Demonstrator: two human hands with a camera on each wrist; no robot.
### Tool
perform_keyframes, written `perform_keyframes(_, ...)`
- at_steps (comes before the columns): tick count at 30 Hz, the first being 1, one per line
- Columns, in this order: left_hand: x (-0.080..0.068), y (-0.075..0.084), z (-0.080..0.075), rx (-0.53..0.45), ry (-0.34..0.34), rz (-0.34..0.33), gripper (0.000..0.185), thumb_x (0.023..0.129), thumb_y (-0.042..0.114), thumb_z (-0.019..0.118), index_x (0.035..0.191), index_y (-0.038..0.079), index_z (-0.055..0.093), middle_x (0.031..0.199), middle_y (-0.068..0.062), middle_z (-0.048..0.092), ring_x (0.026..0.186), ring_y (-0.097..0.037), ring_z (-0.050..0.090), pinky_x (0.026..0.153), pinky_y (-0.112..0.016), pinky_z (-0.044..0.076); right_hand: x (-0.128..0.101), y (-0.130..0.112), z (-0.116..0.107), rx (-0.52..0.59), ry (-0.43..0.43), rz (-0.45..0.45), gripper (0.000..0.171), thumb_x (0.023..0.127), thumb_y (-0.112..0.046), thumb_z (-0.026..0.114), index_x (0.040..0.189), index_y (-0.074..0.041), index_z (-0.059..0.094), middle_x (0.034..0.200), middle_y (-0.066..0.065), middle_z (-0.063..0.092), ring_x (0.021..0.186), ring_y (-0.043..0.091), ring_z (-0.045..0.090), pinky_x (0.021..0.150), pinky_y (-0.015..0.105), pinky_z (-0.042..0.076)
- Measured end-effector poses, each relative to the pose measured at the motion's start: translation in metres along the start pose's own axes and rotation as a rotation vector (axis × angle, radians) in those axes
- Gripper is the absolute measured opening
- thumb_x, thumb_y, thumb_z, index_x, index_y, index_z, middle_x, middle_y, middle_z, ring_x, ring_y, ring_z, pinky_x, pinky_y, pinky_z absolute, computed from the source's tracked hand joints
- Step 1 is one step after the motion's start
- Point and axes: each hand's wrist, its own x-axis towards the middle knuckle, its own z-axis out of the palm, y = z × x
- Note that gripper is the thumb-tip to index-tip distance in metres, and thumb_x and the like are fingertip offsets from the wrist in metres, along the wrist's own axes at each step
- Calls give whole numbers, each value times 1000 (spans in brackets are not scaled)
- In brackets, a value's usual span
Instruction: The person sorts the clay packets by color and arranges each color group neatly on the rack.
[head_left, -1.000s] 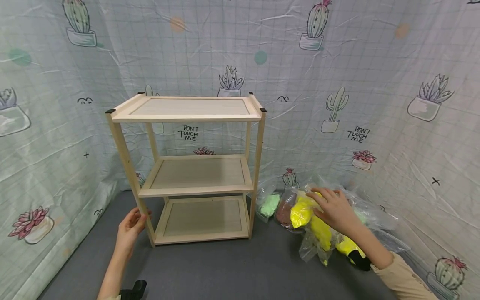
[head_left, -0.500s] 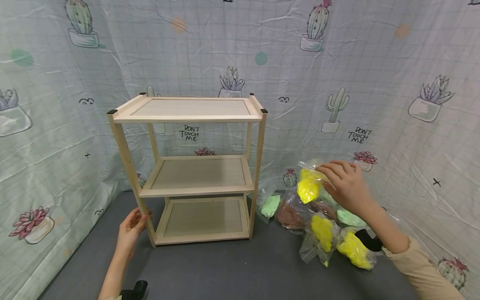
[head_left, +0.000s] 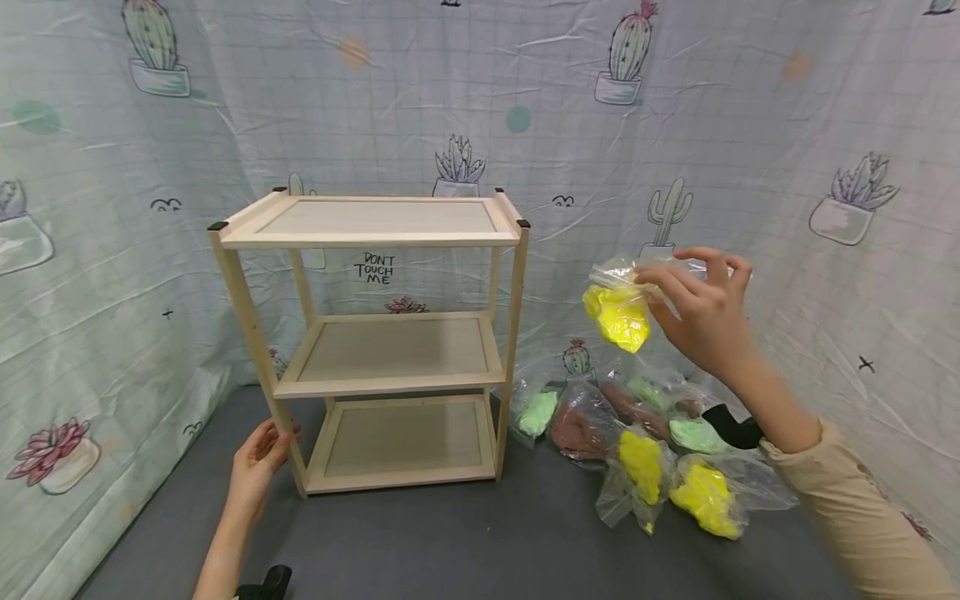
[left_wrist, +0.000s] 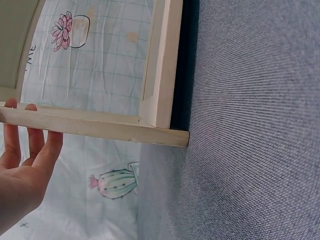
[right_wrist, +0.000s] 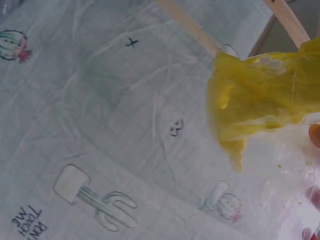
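A clear bag of yellow material is held in the air by the right hand, to the right of the wooden shelf unit and level with the gap between its top and middle shelves. The grip is a pinch: thumb and fingers are closed on the bag's crumpled plastic top, and the yellow mass hangs below and to the left of them. In the right wrist view the same bag is seen against the cactus-print cloth backdrop, with two of the shelf unit's wooden members visible behind it.

The left hand is placed at the front left leg of the shelf unit, near the bottom shelf. Its fingers are seen straight and relaxed against the wood in the left wrist view; nothing is clasped.

Several more bags are noted on the grey floor to the right of the shelf unit: a pale green one just beside the leg, a brown one, two yellow ones and another green one. All three shelves are seen bare.
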Motion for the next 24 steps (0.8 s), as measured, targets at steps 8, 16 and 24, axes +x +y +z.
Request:
perform_keyframes(8,0,0,-3,-20,14,9,28,91,10,49,118,13,54,95,15,64,88,2,60,71,-10,45,44,-1,-4,49,70,-18,17,76,3,63,91,-4,61,96,12,68,92,39,45,72,53,21)
perform_keyframes(16,-7,24,11,19,59,-34,23,91,10,49,110,22,56,90,20,62,84,6,58,71,-9,44,83,-8,6,128,215,48,14,80,3,58,92,-3,61,101,12,66,95,35,42,75,52,28)
perform_keyframes(24,-7,24,14,22,66,-43,23,91,10,49,109,23,55,90,20,62,84,5,59,71,-9,45,116,-20,27,149,388,124,9,82,-4,55,87,-4,62,98,9,67,94,33,43,76,32,22)
